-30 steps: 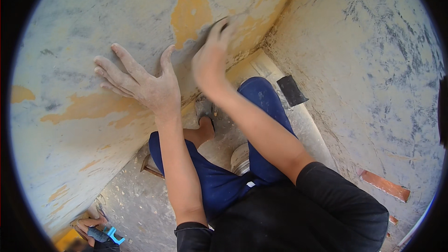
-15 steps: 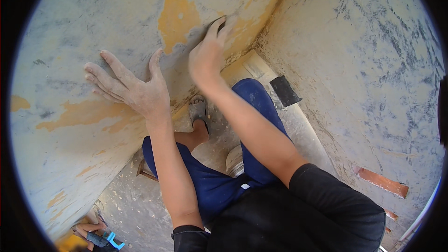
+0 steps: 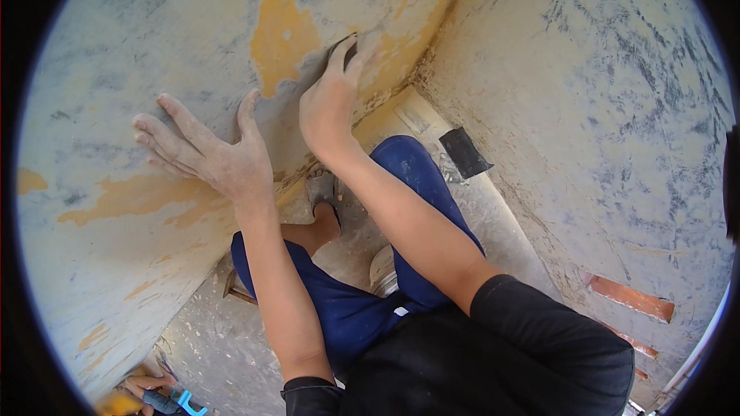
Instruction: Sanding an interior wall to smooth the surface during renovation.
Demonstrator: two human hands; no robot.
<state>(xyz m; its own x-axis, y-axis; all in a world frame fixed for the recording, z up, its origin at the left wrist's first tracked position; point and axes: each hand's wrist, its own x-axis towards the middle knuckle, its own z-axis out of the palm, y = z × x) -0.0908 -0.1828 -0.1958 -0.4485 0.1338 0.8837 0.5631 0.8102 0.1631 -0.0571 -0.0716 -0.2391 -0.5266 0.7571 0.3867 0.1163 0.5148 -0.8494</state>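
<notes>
My left hand is spread against the plastered wall, fingers apart and coated with pale dust. Right of it, my right hand presses a thin dark piece of sandpaper to the same wall. Its fingers are bent over the sheet, and much of it is hidden under them. Beside that hand, a yellow patch shows through the grey-white plaster.
A second wall meets this one at a corner on the right. A black sheet lies on the ledge at its foot. A round pale container stands between my legs. At lower left are another person's limbs and a light-blue object.
My right hand has slid slightly down and left along the wall with the sandpaper. The left hand keeps its spread pose, while the whole view has shifted a little.
</notes>
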